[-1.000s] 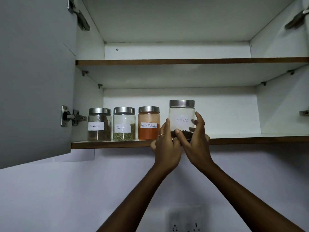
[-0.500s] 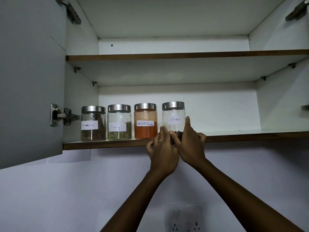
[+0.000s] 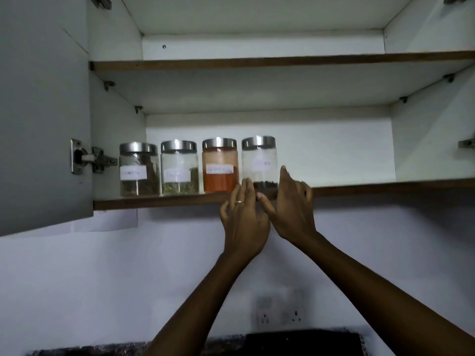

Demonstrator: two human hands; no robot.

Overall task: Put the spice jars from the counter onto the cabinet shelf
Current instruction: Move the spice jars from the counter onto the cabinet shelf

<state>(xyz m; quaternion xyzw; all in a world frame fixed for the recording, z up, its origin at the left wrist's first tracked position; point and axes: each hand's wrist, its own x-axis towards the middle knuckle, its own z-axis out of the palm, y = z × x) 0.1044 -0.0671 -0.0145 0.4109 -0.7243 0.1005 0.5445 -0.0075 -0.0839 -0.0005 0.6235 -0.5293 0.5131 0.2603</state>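
Standing now on the shelf (image 3: 164, 200) beside the red jar (image 3: 220, 165), the fourth jar (image 3: 259, 160) has been released. Left hand (image 3: 244, 222) and right hand (image 3: 293, 209) are drawn back, fingers loose and holding nothing, so this placement is judged done.

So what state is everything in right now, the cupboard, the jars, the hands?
Grey cabinet door: open.
Four steel-lidded glass spice jars: upright, lids on, in a row on the brown-edged lower shelf.
Rightmost jar: nearly empty.
Left hand: open.
Right hand: open, beside rightmost jar.
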